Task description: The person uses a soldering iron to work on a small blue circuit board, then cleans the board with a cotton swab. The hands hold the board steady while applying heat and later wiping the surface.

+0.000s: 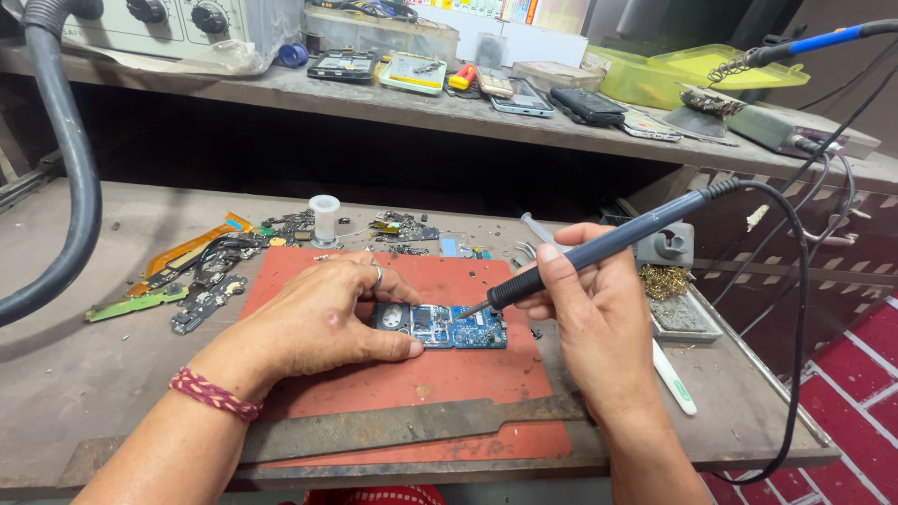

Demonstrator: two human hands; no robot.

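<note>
**Soldering iron tip on blue board, left hand pinning it down**

Left hand [313, 323] lay flat on the red rubber work mat [449, 369], fingers [398, 350] closed down on the left end of the small blue rectangular circuit board [441, 326], thumb along its near edge. Ring on one finger, red woven band [213, 394] at the wrist.

Right hand [589, 313] gripped the dark-handled soldering iron [599, 248] pen-style, fingers wrapped shut round the grip. Tip touched the board's top edge, just left of those fingers. Black cable ran from the handle off to the right.

Long flat grey metal file [402, 428] lay on the mat nearer than both hands. Scrap boards and orange flex cables [187, 271] sat on the desk [56, 374] beyond the left fingers; brass tip-cleaning wool [664, 281] just right of the right fingers.
</note>
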